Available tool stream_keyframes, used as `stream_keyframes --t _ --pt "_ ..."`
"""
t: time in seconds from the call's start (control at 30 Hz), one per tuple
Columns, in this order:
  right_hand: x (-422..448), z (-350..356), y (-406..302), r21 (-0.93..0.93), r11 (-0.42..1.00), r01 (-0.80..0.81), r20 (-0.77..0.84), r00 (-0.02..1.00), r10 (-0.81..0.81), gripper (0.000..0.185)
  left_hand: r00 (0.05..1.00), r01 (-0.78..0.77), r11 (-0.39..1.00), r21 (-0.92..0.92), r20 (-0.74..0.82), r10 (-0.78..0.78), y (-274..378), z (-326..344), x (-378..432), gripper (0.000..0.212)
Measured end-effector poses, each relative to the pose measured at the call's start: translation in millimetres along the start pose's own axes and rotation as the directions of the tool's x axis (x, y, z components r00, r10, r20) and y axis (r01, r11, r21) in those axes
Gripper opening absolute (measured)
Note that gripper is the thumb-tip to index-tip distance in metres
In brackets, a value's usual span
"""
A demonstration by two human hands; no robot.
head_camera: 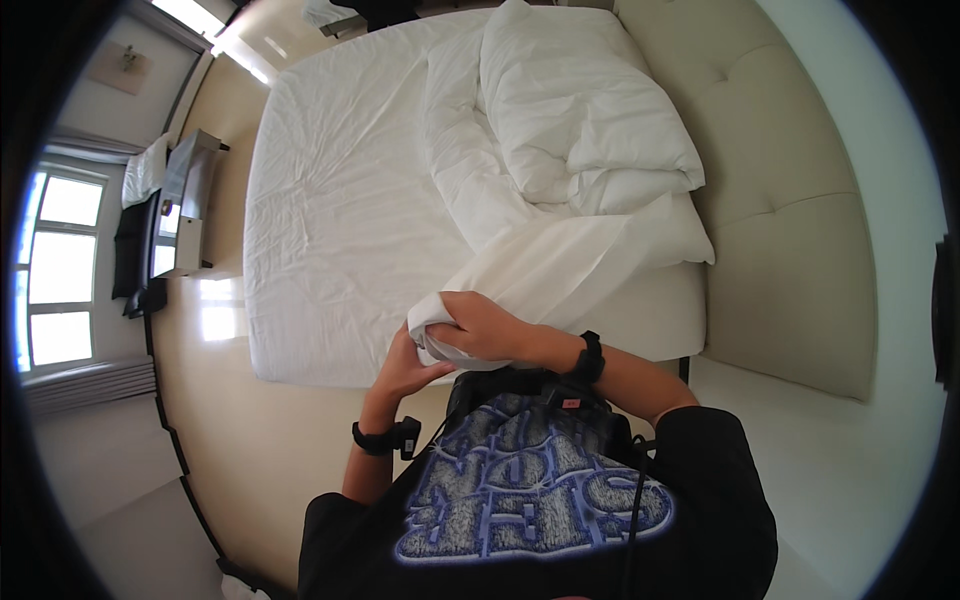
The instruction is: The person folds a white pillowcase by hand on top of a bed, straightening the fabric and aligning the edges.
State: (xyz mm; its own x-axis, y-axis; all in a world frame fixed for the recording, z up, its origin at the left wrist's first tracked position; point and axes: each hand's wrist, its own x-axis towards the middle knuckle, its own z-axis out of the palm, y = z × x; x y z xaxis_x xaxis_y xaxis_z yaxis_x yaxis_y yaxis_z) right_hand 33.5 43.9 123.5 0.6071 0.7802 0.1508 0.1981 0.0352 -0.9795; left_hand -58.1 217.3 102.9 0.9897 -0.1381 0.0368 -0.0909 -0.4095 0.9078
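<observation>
A white cloth cover (pixel 555 262) stretches from the bunched white duvet (pixel 585 112) down to my hands at the near side of the bed. My right hand (pixel 480 326) grips a gathered edge of this cover, fingers curled into the fold. Against the left side of the same fold is my left hand (pixel 409 364), its thumb near the lower edge and its fingers partly hidden by the cloth. Beneath them lies a mattress with a wrinkled white fitted sheet (pixel 337 187). Both wrists wear black straps with small devices.
A padded beige headboard (pixel 787 217) borders the bed on the right. Beyond the bed's left edge are a glossy tiled floor (pixel 217 390), a low table (pixel 191 202) and a dark seat with a pillow (pixel 146 172) by the window. Dark furniture or cloth shows at the top.
</observation>
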Motion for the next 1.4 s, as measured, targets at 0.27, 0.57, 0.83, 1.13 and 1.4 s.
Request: stream_keyframes --t 0.27,0.57,0.83,1.13,1.4 --pt "-20 -70 14 -0.336 0.922 0.192 -0.148 0.956 -0.254 0.029 0.982 0.084 0.981 0.172 -0.181 -0.053 -46 19 -16 0.019" --pt "-126 -183 83 -0.761 0.516 -0.392 -0.41 0.908 0.085 0.049 0.845 0.238 0.971 -0.008 -0.491 -0.211 -38 -9 10 0.029" --pt "-122 -189 115 -0.701 0.493 -0.515 -0.654 0.74 -0.156 0.044 0.93 0.36 0.917 -0.174 -0.019 -0.368 -34 -29 12 0.051" --pt "-103 -192 88 -0.716 0.694 -0.07 -0.452 0.805 -0.385 0.024 0.914 0.388 0.895 -0.219 -0.032 -0.404 -52 -59 0 0.048" --pt "-106 -136 -32 -0.443 0.895 0.059 -0.313 0.925 -0.216 0.02 0.705 0.161 0.865 -0.475 -0.559 -0.437 -82 -86 -6 0.041"
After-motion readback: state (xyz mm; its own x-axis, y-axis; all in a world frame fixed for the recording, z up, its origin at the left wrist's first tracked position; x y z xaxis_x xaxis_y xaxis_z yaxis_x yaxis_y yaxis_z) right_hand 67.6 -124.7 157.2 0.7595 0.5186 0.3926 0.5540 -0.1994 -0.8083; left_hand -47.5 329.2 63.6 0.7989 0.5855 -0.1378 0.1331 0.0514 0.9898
